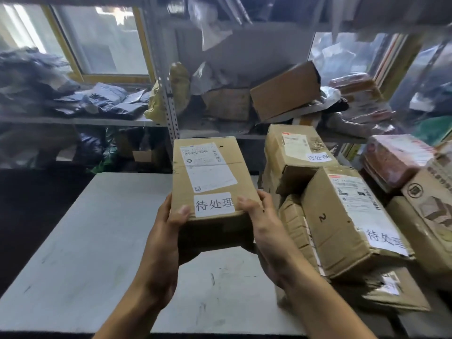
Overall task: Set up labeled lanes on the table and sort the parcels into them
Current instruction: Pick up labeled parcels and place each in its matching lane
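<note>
Both hands, left (168, 223) and right (259, 216), grip a cardboard parcel (210, 177) (white handwritten label) above the table (97, 241).

Table (85, 241) — left and middle bare, open to reach. Right side — blocked by stacked cardboard boxes (347, 216). Far edge — shelving post (171, 113) and crowded shelves (97, 122) close behind.

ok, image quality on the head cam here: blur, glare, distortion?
Head view: held box and its label are sharp; shelves behind are smeared; windows blow out with backlight; wide-angle bends the table edges; both hands, left hand and right hand, cast shadow under the box.
</note>
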Demonstrator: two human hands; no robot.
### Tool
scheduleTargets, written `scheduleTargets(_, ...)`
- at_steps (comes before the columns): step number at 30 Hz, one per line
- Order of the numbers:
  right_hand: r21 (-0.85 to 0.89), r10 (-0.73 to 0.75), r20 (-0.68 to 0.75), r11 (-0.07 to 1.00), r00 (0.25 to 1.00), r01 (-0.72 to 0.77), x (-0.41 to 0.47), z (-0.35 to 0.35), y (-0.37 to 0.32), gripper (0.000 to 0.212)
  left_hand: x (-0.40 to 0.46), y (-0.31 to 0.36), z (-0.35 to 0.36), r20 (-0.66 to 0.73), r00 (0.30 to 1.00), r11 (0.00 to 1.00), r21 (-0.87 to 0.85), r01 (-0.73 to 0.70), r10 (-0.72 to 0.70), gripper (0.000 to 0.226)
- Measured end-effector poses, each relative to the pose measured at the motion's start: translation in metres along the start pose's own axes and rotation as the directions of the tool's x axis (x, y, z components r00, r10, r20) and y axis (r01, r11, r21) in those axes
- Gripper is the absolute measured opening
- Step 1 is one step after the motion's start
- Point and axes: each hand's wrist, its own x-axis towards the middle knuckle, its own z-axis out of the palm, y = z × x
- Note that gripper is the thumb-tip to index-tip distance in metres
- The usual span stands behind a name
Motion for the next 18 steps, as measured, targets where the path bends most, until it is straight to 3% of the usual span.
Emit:
scheduleTargets(4,-0.058,0.006,-0.018,0.998,1.000,-0.007,-0.012,-0.006,-0.030,0.035,0.002,0.015,0.003,0.068,0.998,1.000,-0.021,0.019,-0.017,0.054)
scheduleTargets(8,-0.149,0.005,-0.055,0.989,0.998,-0.013,-0.023,-0.012,-0.055,0.051,0.007,0.026,0.011,0.100,0.994,0.997,-0.050,0.052,-0.046,0.057)
scheduleTargets(13,-0.242,-0.014,-0.089,0.970,0.996,-0.008,-0.031,-0.026,-0.079,0.065,0.018,0.038,0.028,0.131,0.988,0.994,-0.067,0.086,-0.077,0.037)
scheduleTargets(18,-0.274,-0.036,-0.126,0.962,0.991,0.000,-0.033,-0.045,-0.107,0.047,0.023,0.052,0.058,0.214,0.977,0.998,-0.058,0.022,-0.009,0.052)
